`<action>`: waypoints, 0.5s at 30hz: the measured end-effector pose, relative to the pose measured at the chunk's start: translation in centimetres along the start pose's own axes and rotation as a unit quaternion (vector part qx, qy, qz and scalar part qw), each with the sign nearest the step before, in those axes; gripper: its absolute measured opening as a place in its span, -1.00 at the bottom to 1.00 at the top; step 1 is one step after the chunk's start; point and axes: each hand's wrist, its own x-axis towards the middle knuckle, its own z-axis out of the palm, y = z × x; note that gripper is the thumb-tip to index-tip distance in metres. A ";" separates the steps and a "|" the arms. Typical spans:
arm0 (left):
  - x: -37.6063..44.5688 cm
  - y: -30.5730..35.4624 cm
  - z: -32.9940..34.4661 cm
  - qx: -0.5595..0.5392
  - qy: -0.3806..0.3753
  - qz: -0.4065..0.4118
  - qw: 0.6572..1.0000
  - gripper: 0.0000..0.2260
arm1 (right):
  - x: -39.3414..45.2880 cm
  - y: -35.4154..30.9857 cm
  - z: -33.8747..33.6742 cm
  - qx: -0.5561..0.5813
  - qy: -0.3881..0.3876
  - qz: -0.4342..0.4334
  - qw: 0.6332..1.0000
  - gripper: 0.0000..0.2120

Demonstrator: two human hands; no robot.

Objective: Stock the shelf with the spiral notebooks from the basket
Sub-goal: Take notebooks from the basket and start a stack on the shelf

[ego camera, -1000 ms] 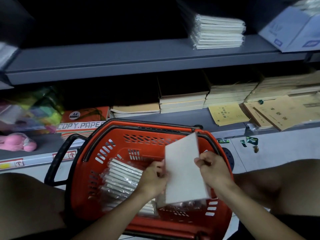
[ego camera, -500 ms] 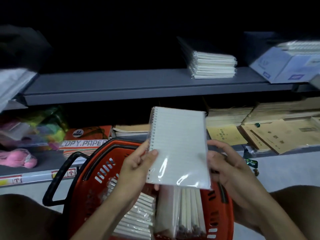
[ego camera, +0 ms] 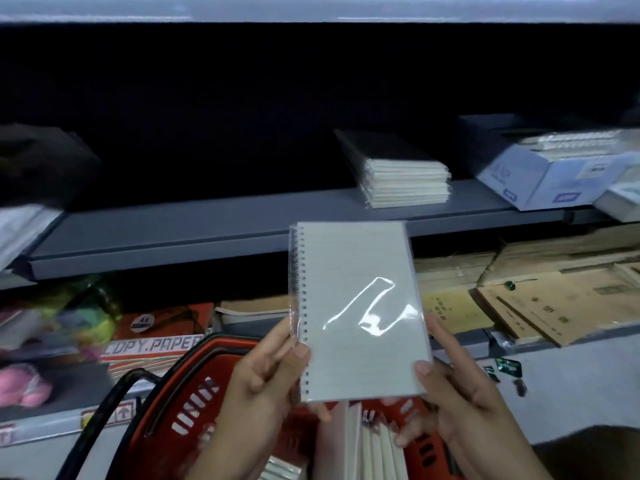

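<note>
A white spiral notebook (ego camera: 356, 306) in clear wrap stands upright in front of me, spiral on its left edge. My left hand (ego camera: 266, 372) grips that spiral edge with the thumb on the cover. My right hand (ego camera: 460, 386) holds the lower right corner, thumb on top. Below them sits the red basket (ego camera: 194, 403) with more wrapped notebooks (ego camera: 374, 445) standing inside. The grey shelf (ego camera: 207, 230) runs behind, bearing a stack of wrapped notebooks (ego camera: 405, 183) at its right part.
A pale blue box (ego camera: 547, 178) of notebooks sits at the shelf's right end. The lower shelf carries brown envelopes (ego camera: 540, 299), a copy paper pack (ego camera: 156, 337) and colourful items at left. The basket's black handle (ego camera: 104, 410) hangs leftward. Small dark bits lie on the floor at right.
Both hands lifted the notebook out of the basket and up toward the grey shelf. My right hand moved from behind it to grip its lower right corner. The view tilted upward.
</note>
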 end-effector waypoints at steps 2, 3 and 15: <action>0.5 -0.6 0.7 -0.002 0.020 -0.003 1.000 -0.58 | -0.1 -0.2 -0.2 -0.003 0.019 -0.013 1.000 -0.40; 0.8 -0.8 1.1 -0.003 0.024 -0.007 1.000 -0.57 | -0.1 -0.4 -0.4 -0.010 0.035 -0.028 0.999 -0.38; 13.6 5.6 9.1 -0.059 0.095 0.031 0.993 -0.73 | 11.1 -11.5 -1.2 -0.029 0.075 -0.126 0.989 -0.65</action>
